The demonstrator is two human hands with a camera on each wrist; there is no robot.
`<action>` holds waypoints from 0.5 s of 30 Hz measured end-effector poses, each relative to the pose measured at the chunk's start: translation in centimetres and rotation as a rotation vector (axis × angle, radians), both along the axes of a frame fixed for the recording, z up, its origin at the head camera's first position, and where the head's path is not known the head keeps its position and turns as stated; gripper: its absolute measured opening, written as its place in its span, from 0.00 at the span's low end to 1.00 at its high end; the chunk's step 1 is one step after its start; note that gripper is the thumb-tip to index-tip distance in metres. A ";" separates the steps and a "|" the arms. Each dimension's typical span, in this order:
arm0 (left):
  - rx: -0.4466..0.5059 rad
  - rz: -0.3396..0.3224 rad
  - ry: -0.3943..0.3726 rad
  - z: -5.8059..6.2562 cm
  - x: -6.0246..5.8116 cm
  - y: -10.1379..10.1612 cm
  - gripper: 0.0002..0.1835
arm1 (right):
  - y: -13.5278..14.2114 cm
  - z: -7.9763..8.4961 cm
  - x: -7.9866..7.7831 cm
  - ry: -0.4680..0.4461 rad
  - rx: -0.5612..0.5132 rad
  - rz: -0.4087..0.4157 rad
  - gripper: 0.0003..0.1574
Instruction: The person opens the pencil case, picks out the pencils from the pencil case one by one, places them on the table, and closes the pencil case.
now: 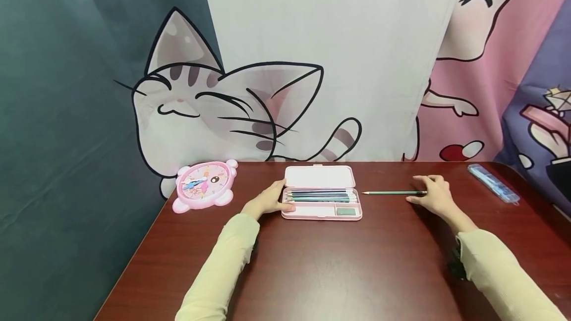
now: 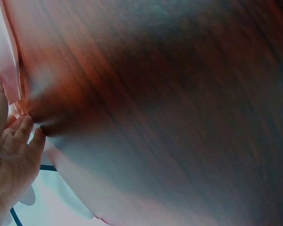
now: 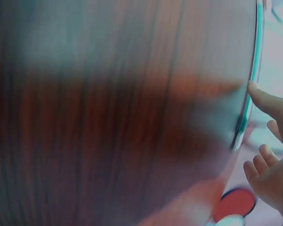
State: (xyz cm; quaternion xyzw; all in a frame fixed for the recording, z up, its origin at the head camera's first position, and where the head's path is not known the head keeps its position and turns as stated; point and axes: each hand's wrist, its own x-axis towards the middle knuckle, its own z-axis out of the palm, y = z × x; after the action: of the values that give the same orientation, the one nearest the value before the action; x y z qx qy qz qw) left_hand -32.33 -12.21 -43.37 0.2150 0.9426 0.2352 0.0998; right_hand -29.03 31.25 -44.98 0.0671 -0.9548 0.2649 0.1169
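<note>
We have the left grip (image 1: 266, 199) clamped on the near end of an open, pale pink rectangular pencil case (image 1: 308, 218), thumb over its front corner and fingers beside the pink lid (image 1: 318, 177). The right grip (image 1: 438, 196) stands apart, thumb and fingers spread about the blunt end of a slim green pencil (image 1: 388, 192). That pencil lies to the left of the right grip on the glossy red-brown wooden surface (image 1: 357, 271), its sharpened tip pointing towards the case and just short of it.

As we judge it, the loose pencil is the weak point. If our right thumb meets it before the fingers do, it could roll or skid away on the gloss. Held only at the blunt end, it could swing and dip at the tip, and a push leftward could drive that point into the case wall.

On the left grip's side, raised fingers could catch the lid and tip it over. A jolt through our thumb could shift the row of blue and green pencils (image 1: 318, 196) lying just right of the left grip, or the small grey-green rectangular eraser (image 1: 346, 211) beyond the thumb.
</note>
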 end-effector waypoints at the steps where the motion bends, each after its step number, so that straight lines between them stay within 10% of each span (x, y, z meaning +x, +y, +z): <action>1: -0.001 0.001 0.000 0.1 0.0 0.0 0.50 | -0.8 0.2 0.0 0.019 0.005 0.014 0.37; 15: -0.006 0.015 -0.017 0.4 0.2 0.1 0.49 | -12.6 0.9 -1.0 0.058 -0.053 0.435 0.11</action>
State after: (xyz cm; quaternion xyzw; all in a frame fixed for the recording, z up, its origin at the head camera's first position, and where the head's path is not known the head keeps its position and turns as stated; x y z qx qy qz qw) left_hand -32.13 -12.15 -42.95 0.2057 0.9440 0.2349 0.1067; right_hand -30.04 18.62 -44.11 0.2760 -0.9068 0.3067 0.0862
